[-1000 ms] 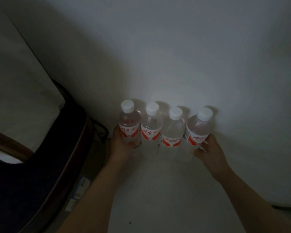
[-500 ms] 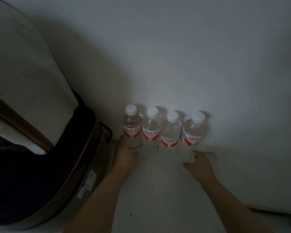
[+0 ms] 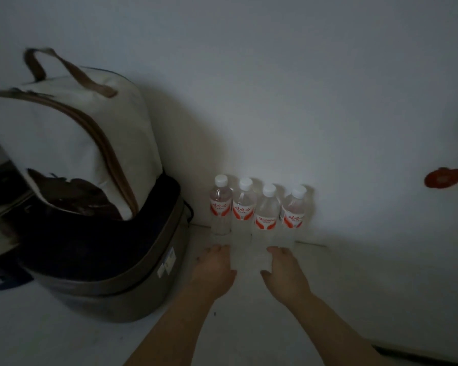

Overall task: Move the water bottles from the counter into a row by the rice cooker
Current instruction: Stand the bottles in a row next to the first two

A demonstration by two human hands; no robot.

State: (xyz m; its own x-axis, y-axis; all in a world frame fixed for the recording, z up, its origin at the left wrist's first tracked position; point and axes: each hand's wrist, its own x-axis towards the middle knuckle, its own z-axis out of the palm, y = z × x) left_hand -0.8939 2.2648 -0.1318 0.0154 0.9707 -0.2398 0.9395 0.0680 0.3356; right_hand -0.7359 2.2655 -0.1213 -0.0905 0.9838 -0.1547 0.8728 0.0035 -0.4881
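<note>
Four water bottles (image 3: pixel 257 207) stand upright in a touching row against the far wall, just right of the rice cooker (image 3: pixel 111 260); your left hand (image 3: pixel 214 268) and right hand (image 3: pixel 286 270) hover near, spread loose, holding nothing

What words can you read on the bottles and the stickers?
Leftmost bottle, second bottle, rightmost bottle: white characters on a red label, too blurred to read.
Third bottle: a line of white print on red, too blurred to read.
Rice cooker stickers: too small to read.
Red mark on the wall: no readable text.
</note>
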